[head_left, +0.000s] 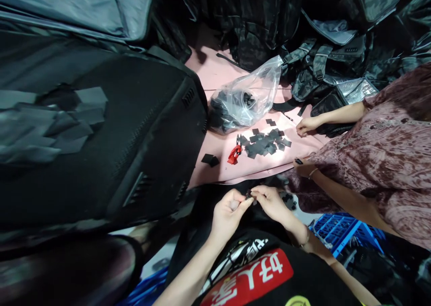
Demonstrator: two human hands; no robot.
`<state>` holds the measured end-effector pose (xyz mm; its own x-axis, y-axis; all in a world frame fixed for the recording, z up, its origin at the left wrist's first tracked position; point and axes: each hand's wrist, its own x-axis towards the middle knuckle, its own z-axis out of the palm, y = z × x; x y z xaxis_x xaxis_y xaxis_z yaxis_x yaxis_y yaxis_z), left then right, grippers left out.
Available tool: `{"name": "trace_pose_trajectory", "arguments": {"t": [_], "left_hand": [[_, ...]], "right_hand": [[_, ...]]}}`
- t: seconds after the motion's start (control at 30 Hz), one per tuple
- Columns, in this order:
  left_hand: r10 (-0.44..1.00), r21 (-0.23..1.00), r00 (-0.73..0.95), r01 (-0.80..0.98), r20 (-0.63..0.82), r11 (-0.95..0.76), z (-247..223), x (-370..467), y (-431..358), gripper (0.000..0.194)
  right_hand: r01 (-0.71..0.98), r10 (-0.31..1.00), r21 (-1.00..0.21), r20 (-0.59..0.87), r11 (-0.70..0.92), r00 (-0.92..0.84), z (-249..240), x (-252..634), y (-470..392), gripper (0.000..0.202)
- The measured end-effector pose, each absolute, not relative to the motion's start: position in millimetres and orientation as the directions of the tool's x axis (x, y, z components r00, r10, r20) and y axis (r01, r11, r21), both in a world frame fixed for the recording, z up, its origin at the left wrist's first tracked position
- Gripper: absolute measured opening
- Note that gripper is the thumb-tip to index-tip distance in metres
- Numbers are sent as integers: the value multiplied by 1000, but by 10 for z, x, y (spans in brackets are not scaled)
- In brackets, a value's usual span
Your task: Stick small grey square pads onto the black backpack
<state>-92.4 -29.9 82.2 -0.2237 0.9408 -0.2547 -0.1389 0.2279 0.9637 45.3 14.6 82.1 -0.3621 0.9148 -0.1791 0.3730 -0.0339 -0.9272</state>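
My left hand [226, 212] and my right hand [269, 202] meet in front of my black shirt, just off the table's near edge. Thumbs and fingers of both pinch a small dark piece [248, 194], mostly hidden between the fingertips, so its kind does not show. Beyond them on the pink tabletop [232, 175] lies a loose spread of small dark square patches [264, 144]. Beside the patches is a small red-handled cutting tool [235, 154]. Two more dark patches [210, 159] lie closer to the left.
A large black bag [161, 117] fills the left, with grey patches [67, 122] on it. A clear plastic bag [251, 104] of dark pieces sits mid-table. Camouflage backpacks [262, 23] crowd the back. At right, another person's hands [306, 125] work close by. Blue crates [348, 232] stand below.
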Motion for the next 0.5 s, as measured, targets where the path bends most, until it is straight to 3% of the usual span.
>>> {"name": "trace_pose_trajectory", "arguments": {"t": [0.1,0.2,0.4,0.5], "left_hand": [[940,964,-227,-144,-253,225,818,-941,-282,31],[945,952,-177,-189,-276,242,812,-948,-275,33],[942,933,-59,-173,-330,316,797,-988,-307,31],[938,936,-75,-125,-339,328,790,-1020,-321,29]], "right_hand": [[321,943,-945,-56,55,-328,889,457,97,27],[272,943,-959,-13,82,-332,949,475,75,17],[323,908,-939,-234,-119,-347,906,527,107,10],[328,892,-937,-249,-122,-378,915,528,111,10]]}}
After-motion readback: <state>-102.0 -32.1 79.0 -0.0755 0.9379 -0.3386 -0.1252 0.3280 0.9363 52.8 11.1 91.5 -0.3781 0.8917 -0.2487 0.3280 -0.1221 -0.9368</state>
